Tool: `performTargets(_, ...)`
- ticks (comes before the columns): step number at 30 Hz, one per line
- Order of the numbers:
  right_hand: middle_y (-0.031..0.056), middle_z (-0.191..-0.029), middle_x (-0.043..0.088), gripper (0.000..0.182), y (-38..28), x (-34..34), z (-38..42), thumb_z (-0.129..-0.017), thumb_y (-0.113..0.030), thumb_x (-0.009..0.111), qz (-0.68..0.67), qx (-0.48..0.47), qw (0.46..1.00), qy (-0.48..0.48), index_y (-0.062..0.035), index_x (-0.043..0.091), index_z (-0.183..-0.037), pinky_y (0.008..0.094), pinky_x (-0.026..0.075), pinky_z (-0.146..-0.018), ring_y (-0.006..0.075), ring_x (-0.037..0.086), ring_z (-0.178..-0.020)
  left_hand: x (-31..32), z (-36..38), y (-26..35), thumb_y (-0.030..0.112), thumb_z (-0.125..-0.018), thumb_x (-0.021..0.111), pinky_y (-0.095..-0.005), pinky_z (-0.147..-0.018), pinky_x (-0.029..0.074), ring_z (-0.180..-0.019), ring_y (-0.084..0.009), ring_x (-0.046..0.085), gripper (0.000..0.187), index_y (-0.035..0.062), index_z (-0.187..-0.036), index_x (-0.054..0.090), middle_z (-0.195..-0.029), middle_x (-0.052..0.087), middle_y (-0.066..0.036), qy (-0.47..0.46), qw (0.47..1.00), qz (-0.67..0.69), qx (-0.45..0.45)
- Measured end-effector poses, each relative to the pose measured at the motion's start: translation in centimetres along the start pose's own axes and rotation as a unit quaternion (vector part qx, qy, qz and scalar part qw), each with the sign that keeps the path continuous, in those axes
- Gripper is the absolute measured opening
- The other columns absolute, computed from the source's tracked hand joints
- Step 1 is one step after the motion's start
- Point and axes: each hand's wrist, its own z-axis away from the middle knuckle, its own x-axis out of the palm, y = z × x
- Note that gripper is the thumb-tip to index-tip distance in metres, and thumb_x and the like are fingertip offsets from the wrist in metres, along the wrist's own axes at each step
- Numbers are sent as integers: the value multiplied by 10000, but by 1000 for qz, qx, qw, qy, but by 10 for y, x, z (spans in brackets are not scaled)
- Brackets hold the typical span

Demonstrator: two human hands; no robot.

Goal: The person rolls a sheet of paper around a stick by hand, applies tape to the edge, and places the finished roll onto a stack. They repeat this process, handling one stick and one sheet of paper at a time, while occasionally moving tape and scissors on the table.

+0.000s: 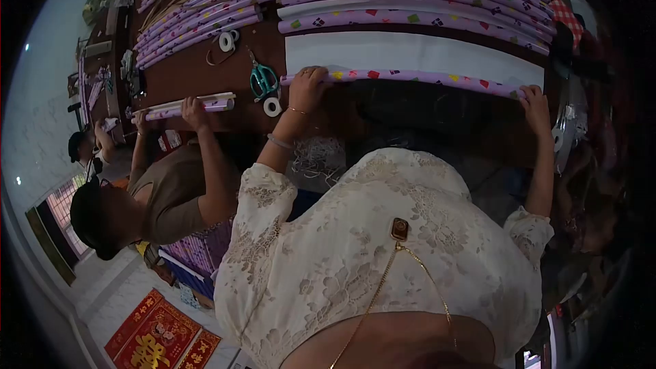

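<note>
A roll of purple patterned wrapping paper (417, 77) lies along the table's near edge, its white unrolled sheet (410, 51) spread flat behind it. At the roll's left end my left hand (309, 85) is closed over it. My right hand (536, 106) grips the right end, fingers curled round it. Left of my left hand are teal-handled scissors (262, 80) and a roll of white tape (272, 106). Another tape roll (227, 42) sits farther back.
Several finished purple rolls (410, 19) lie side by side across the back of the table. On the left, a co-worker (164, 191) holds a roll (188, 109) with both hands. A red checked cloth (567, 20) is at the far right. White paper scraps (318, 158) hang below the edge.
</note>
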Motion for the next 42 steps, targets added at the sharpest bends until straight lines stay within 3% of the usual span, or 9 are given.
performTargets(4, 99, -1139, 465, 269, -9, 2, 1, -873, -170, 436, 27, -20, 999, 34, -99, 482, -1128, 490, 294, -933, 313, 465, -1036, 0, -1, 1, 192, -627, 683, -376, -751, 441, -912, -282, 524, 328, 102, -927, 584, -939, 565, -82, 70, 995, -67, 15)
performTargets(9, 98, -1200, 444, 283, -7, 9, -4, -894, -176, 393, 41, -6, 999, 23, -104, 457, -1160, 504, 260, -965, 304, 418, -1124, -2, -5, -2, 208, -647, 663, -359, -757, 435, -901, -261, 521, 318, 114, -942, 592, -923, 553, -61, 8, 997, -80, 2)
performTargets(12, 103, -1179, 481, 291, -12, 11, -4, -891, -174, 397, 55, -29, 996, 67, -92, 477, -1159, 458, 264, -961, 285, 421, -1134, -1, -8, -4, 215, -667, 647, -356, -756, 437, -900, -248, 529, 306, 120, -953, 594, -921, 562, -55, 13, 995, -96, 5)
performTargets(17, 92, -1222, 453, 351, -59, -5, -3, -841, -169, 503, 58, -43, 989, 126, -85, 464, -1180, 470, 258, -982, 282, 397, -1162, -3, -11, -5, 213, -679, 640, -358, -768, 436, -894, -242, 538, 297, 107, -953, 593, -902, 581, -57, 24, 997, -77, -10)
performTargets(20, 101, -1224, 442, 408, -76, 4, -9, -800, -117, 548, 66, -77, 992, 79, -108, 456, -1197, 470, 282, -965, 283, 390, -1164, -4, -7, -5, 210, -682, 639, -355, -779, 434, -898, -248, 540, 288, 87, -938, 592, -908, 593, -67, 23, 997, -77, -14)
performTargets(23, 95, -1208, 461, 394, -78, 22, -13, -774, -118, 577, 12, -30, 994, 103, -79, 480, -1154, 462, 281, -977, 281, 406, -1151, -6, -13, 0, 182, -686, 633, -360, -796, 428, -916, -272, 533, 257, 55, -904, 586, -929, 594, -99, 5, 998, -61, -10)
performTargets(24, 99, -1172, 483, 391, -91, 4, -10, -765, -81, 571, 5, -40, 993, 113, -71, 493, -1147, 414, 302, -948, 266, 425, -1126, -10, -14, 8, 163, -704, 618, -367, -804, 422, -918, -288, 527, 245, 44, -915, 582, -942, 588, -113, 1, 998, -67, -13)
performTargets(35, 67, -1278, 382, 387, -69, 39, -4, -773, -167, 603, -30, -9, 986, 162, -134, 495, -1144, 471, 244, -1007, 224, 341, -1213, -4, -15, 13, 168, -753, 623, -395, -808, 428, -955, -326, 508, 354, 55, -1073, 523, -1020, 545, -137, -30, 992, -105, 67)
performTargets(42, 82, -1187, 431, 333, -66, 37, -6, -761, -149, 609, -46, -24, 980, 192, -134, 525, -1083, 487, 249, -997, 238, 383, -1168, -1, -17, 7, 156, -753, 628, -370, -803, 435, -970, -307, 511, 326, 49, -1054, 564, -1058, 541, -135, -39, 996, -81, 28)
